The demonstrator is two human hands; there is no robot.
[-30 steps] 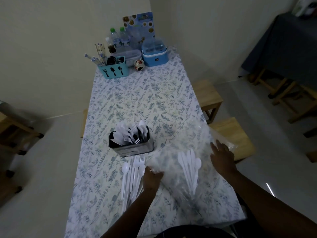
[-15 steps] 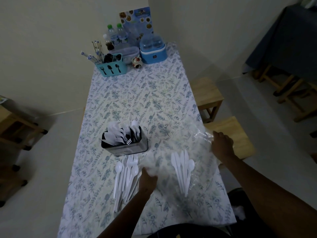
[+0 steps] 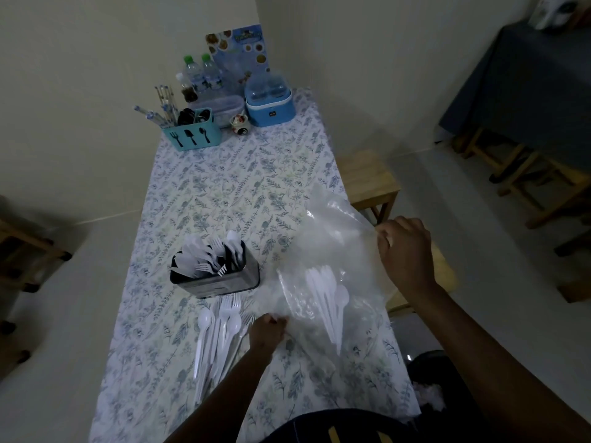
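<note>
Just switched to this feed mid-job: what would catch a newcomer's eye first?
The clear plastic bag, held by the left grip and right grip over the near right side of the table, with white cutlery inside. Left of it, a dark holder full of white forks, with loose spoons and forks lying before it.

left hand [image 3: 267, 333] clenched near, right hand [image 3: 406, 251] clenched farther out
</note>
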